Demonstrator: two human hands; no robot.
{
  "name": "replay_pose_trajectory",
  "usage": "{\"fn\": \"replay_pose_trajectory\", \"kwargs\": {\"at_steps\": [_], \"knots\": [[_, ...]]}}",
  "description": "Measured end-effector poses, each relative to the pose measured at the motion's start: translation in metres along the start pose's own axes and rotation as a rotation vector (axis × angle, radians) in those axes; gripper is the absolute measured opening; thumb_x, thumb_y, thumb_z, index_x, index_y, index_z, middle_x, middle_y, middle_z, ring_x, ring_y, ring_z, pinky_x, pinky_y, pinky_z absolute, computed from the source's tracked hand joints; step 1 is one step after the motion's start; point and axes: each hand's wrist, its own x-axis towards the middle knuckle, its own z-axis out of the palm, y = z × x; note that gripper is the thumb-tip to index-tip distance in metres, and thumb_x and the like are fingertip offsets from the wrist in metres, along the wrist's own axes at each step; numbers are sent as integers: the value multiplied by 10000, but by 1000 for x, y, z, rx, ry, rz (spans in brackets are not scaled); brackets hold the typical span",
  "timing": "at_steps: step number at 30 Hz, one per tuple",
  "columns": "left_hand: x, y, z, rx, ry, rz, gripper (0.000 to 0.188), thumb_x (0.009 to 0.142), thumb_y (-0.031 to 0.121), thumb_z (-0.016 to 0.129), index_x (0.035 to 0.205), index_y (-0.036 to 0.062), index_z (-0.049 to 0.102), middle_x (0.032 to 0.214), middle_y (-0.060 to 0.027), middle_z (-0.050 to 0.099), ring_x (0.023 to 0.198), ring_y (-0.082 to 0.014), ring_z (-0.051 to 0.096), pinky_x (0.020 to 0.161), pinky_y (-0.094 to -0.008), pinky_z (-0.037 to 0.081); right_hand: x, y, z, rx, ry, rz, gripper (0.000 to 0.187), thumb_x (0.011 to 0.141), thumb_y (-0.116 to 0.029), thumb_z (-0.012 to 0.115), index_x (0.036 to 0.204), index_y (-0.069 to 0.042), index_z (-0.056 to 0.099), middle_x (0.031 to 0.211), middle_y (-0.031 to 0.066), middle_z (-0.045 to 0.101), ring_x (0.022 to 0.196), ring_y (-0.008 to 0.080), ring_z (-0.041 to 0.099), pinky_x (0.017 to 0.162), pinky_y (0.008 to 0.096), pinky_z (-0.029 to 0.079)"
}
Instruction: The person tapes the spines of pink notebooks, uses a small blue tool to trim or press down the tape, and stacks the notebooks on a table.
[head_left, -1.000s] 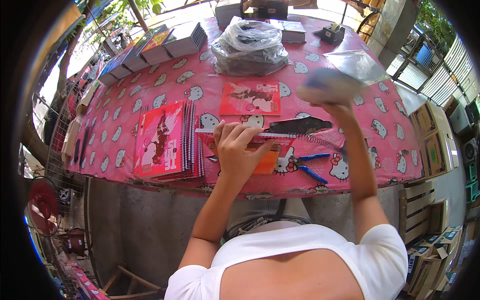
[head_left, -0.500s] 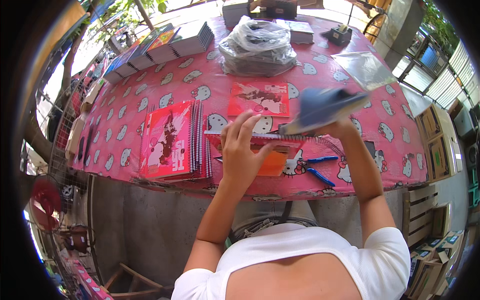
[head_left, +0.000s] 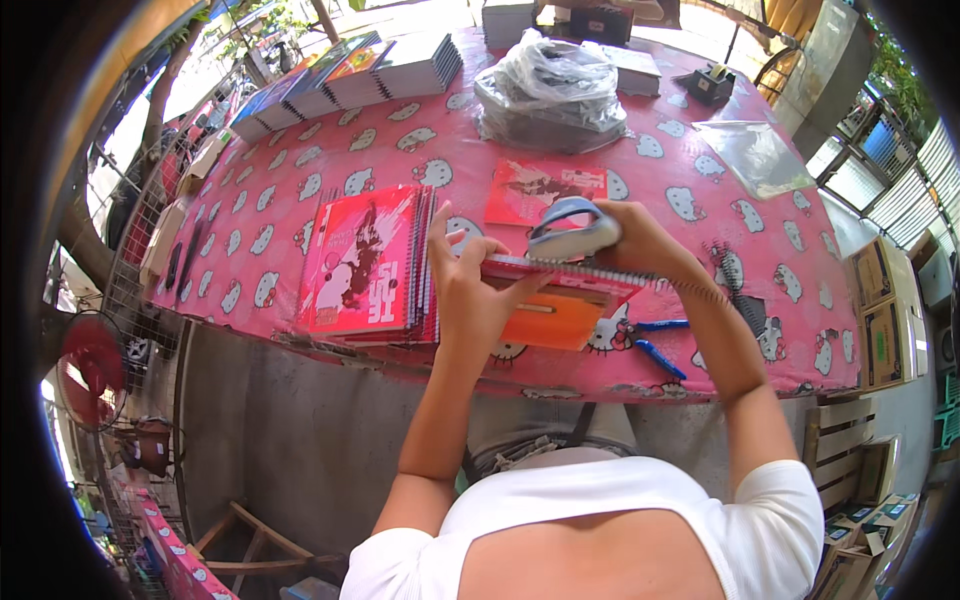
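Observation:
A red-covered notebook (head_left: pixel 625 291) stands on its edge, its punched edge up, an orange sheet (head_left: pixel 548 318) facing me. My left hand (head_left: pixel 470 280) grips its left end, thumb in front and fingers behind. Along the top edge runs a dark spiral coil (head_left: pixel 690 287), its loose end trailing right across my right forearm. My right hand (head_left: pixel 630 238) holds a blue-grey, slipper-like thing with a looped strap (head_left: pixel 572 232) just above the coil; whether it touches is unclear. Blue-handled pliers (head_left: pixel 660 345) lie right of the notebook.
Left of my hands sits a stack of red spiral notebooks (head_left: pixel 365 260). Behind the work lies a red cover (head_left: pixel 540 192). Farther back are a plastic-wrapped bundle (head_left: pixel 550 95), rows of bound notebooks (head_left: pixel 410 75), a clear plastic sheet (head_left: pixel 755 158) and a tape dispenser (head_left: pixel 710 84).
My right hand has brought the slipper-like thing left and down to the notebook's top edge. My left hand stays on the notebook. The whole view has shifted slightly.

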Motion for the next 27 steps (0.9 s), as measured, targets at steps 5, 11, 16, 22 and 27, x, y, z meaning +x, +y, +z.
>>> {"fn": "replay_pose_trajectory", "kwargs": {"at_steps": [5, 11, 16, 22, 27], "knots": [[-4, -13, 6, -297, 32, -178, 520, 589, 243, 879, 963, 40, 580, 1291, -193, 430, 1119, -332, 500, 937, -422, 422, 20, 5, 12, 76, -13, -66, 456, 643, 16, 683, 1096, 7, 623, 959, 80, 683, 891, 160, 622, 785, 310, 497], [-20, -31, 9, -698, 61, -269, 517, 758, 26, 767, 1174, 34, 460, 1050, -78, 543, 900, -135, 588, 736, -241, 500, 27, -6, 23, 555, 36, 136, 424, 671, -29, 682, 1088, -3, 611, 931, 132, 681, 776, 210, 653, 654, 364, 522], [-16, -21, 8, -916, 130, -278, 519, 789, -2, 732, 1217, 30, 441, 1022, -68, 545, 912, -133, 587, 765, -243, 503, 43, 3, 15, -553, 48, 194, 466, 621, 28, 704, 1080, 8, 624, 1008, 74, 672, 919, 168, 629, 750, 322, 524], [-19, -27, 2, -889, 141, -389, 419, 784, -19, 729, 1177, 15, 588, 1020, -64, 637, 916, -100, 605, 766, -226, 509, 59, 3, 24, -265, 44, 74, 473, 629, 56, 665, 1097, -4, 627, 998, 59, 684, 857, 112, 605, 717, 269, 499], [-25, -34, 4, -853, 94, -497, 373, 808, -61, 686, 1169, 12, 634, 1042, -45, 637, 906, -100, 614, 808, -233, 497, 50, 19, 22, -651, -32, 171, 385, 694, -70, 635, 1079, -62, 612, 981, 160, 668, 919, 313, 648, 802, 395, 511]]}}
